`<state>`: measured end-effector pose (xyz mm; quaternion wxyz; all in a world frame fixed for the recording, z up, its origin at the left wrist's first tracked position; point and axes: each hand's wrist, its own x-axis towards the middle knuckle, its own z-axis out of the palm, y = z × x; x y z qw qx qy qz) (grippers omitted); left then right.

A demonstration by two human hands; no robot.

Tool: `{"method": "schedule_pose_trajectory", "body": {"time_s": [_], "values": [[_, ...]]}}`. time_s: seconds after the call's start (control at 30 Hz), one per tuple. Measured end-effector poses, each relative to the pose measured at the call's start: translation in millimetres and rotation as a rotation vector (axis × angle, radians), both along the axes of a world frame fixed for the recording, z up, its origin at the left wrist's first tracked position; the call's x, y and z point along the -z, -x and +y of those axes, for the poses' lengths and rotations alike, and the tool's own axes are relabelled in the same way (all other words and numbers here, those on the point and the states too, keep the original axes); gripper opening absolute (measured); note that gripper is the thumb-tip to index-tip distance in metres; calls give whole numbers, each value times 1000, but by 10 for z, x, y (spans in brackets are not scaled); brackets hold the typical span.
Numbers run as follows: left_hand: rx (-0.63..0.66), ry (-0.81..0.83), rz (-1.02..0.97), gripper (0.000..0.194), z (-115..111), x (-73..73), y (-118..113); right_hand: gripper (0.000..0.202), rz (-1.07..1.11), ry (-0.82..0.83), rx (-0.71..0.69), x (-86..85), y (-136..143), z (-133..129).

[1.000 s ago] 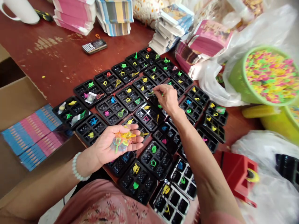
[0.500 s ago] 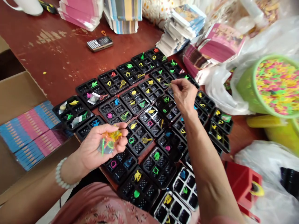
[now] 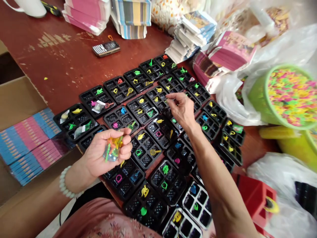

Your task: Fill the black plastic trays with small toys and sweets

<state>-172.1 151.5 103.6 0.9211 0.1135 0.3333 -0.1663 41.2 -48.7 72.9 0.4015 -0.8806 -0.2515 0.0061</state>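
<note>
My left hand (image 3: 105, 153) is cupped, palm up, around a handful of small plastic toys (image 3: 114, 147) in orange, yellow, green and clear blue. It hovers over the near left trays. My right hand (image 3: 182, 107) is pinched above a black compartment tray (image 3: 160, 102) in the middle of the rows; the small toy at its fingertips is mostly hidden. That tray has yellow pieces in two of its compartments. Around it stand several more black trays, such as one (image 3: 142, 110) on the left, with coloured toy rings, animals and little rackets in some compartments.
A green basket (image 3: 259, 96) heaped with coloured toys stands at the right, by plastic bags (image 3: 272, 165) and a red plastic box (image 3: 257, 198). Folded cartons (image 3: 190, 33) and a phone (image 3: 106, 49) lie at the back. An open cardboard box (image 3: 15, 89) with packed boxes is at left.
My right hand has moved left, from above the trays farther right to the middle tray. My left hand has shifted slightly left, still holding its toys.
</note>
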Motion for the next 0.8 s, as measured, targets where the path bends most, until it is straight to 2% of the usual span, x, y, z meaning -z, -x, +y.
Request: {"method": "schedule_pose_trajectory", "body": {"time_s": [0.13,0.2,0.27,0.33,0.43,0.6,0.8], "values": [[-88,-14,24,23,-59,-2,-171,45,764,-274,-465,-246,786,165],[-129,-35,23,24,-84,-8,-264,63,1046,-382,-520,-258,1057,220],[-143,-50,6,24,-105,-21,-340,78,1172,-450,-428,-214,1179,251],[-153,-56,-25,23,-130,-46,-398,77,1178,-488,-289,-161,1184,263],[-165,-59,-50,23,-183,-93,-465,55,1107,-557,-172,-132,1109,256],[-169,-45,-54,21,-258,-123,-562,39,1057,-547,-136,-133,1003,205],[-144,-46,-52,22,-218,-97,-638,44,1016,-567,-149,-137,856,127]]}}
